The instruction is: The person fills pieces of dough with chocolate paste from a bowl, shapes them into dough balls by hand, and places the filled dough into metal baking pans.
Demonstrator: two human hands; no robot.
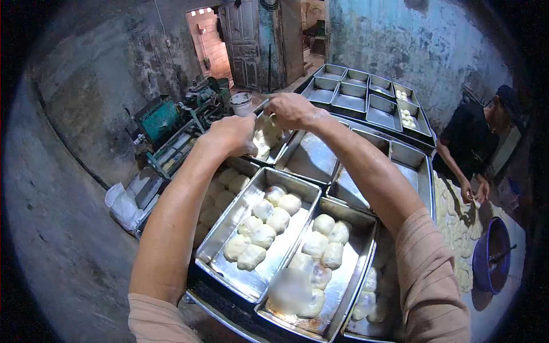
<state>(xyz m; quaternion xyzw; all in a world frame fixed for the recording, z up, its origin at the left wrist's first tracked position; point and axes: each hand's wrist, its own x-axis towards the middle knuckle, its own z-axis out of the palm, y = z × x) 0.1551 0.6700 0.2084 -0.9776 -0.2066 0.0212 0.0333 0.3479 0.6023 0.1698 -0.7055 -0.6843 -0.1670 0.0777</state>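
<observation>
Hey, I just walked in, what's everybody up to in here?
The camera wearer's left hand and right hand are close together over a metal tray with dough pieces in it; their exact grip is hidden. Nearer the wearer, one tray holds eight dough balls, and the tray beside it holds more, one spot blurred. Off to the right, a co-worker is handling dough near a purple bowl.
</observation>
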